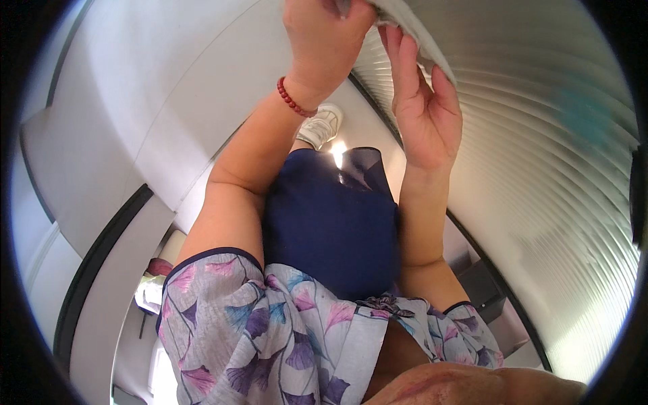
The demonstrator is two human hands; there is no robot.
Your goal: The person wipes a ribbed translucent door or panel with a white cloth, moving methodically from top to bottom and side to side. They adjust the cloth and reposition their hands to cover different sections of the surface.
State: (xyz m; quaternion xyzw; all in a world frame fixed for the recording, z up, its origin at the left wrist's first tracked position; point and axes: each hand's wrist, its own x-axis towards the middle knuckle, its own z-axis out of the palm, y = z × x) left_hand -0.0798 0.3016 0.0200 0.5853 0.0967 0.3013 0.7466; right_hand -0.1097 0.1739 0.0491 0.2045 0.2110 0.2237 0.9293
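My left hand (pixel 324 43), wearing a red bead bracelet, is raised at the top of the view with its back towards me. Its fingers are curled at the end of a pale grey-white cloth (pixel 425 40), and the upper part is cut off by the picture's edge. My right hand (pixel 430 116) is raised beside it, palm towards me. Its fingertips and thumb reach up to the underside of the same cloth, which spans both hands. The cloth lies close against a ribbed translucent panel (pixel 506 136); whether it touches cannot be made out.
White smooth panels (pixel 167 91) curve along the left. A dark-edged ledge (pixel 101 273) stands at lower left. A dark frame strip (pixel 496 283) borders the ribbed panel. Below me are a white shoe (pixel 324 124) and a pale floor (pixel 362 114). Dark boxes (pixel 473 286) sit at lower right.
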